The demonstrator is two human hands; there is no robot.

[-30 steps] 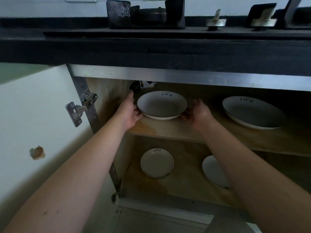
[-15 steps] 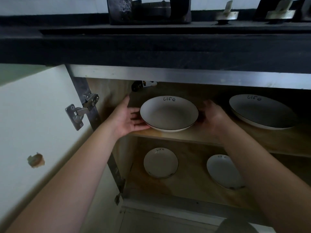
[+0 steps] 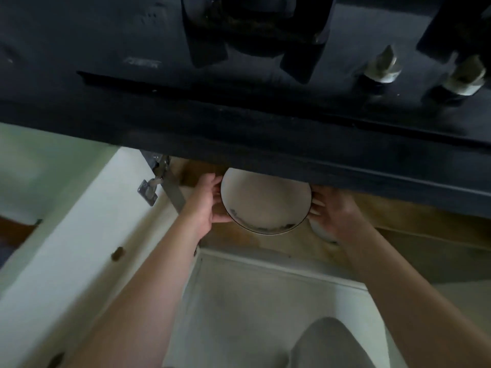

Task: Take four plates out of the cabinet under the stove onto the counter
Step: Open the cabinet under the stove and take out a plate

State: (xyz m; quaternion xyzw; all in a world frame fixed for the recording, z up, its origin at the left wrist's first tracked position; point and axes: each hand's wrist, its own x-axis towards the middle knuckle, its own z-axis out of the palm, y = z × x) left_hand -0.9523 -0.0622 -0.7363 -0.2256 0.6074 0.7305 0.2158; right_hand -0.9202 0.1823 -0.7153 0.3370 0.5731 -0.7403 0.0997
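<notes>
Overhead, the black counter [image 3: 186,123] fills the far half of the view, its front edge running from left down to the right, with a dark stove [image 3: 255,30] on top and two pale knobs [image 3: 382,67] to the right. Below it the cabinet [image 3: 425,216] stands open, its wooden shelf showing on the right, and the white cabinet door [image 3: 79,221] is swung out to the left, a metal hinge [image 3: 151,189] fixed near its far edge. A pale floor [image 3: 252,301] lies near, with a grey-clad knee [image 3: 326,343] at the bottom. Between the two forearms, a white plate [image 3: 265,203] with a dark rim sits at the cabinet mouth, its far part hidden under the counter edge. The left hand [image 3: 207,203] grips the plate's left edge, thumb on the near side and fingers curled at the rim. The right hand [image 3: 334,211] grips the right edge, fingertips bent against the rim. A second pale plate [image 3: 318,232] peeks out just under the right hand.
</notes>
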